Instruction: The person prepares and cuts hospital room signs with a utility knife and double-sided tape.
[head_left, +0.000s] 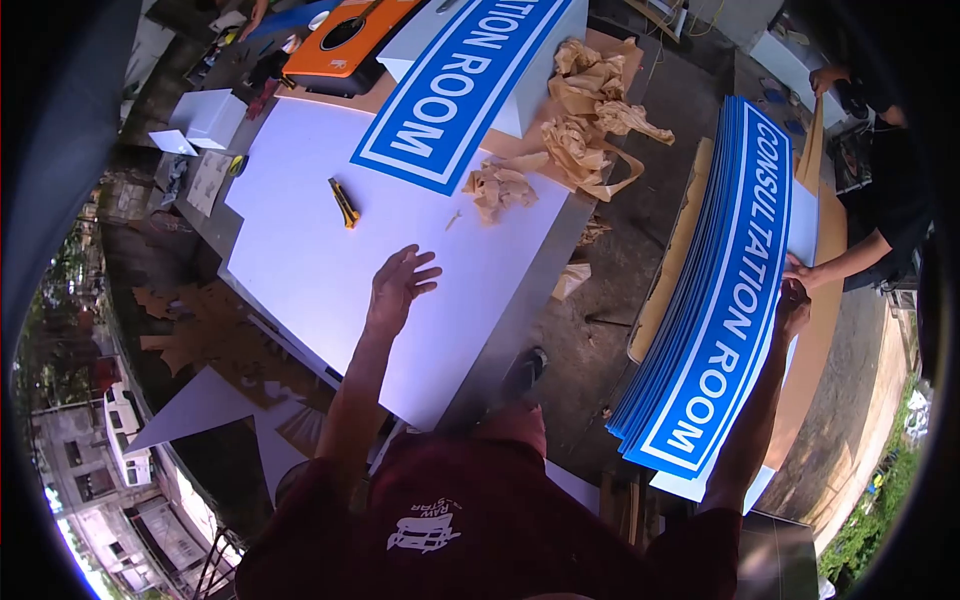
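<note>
My left hand (pixel 403 285) hovers above the white sheet on the table, fingers spread and nothing in it. A yellow and black box cutter (pixel 344 203) lies on that sheet a short way beyond it. On my right, a thick stack of blue signs (pixel 672 290) carries a top sign (pixel 745 270) reading "CONSULTATION ROOM". My right hand (pixel 793 308) is at the right edge of this top sign; its fingers are dark and partly hidden. Close beside it, a co-worker's hand (pixel 803 272) is at the same edge.
Another blue sign (pixel 440 110) lies at the table's far end, near an orange machine (pixel 350 45). Crumpled brown paper (pixel 590 110) sits along the right side of the white sheet (pixel 290 210). A co-worker (pixel 885 220) stands at the far right. Cut scraps (pixel 205 420) lie at the lower left.
</note>
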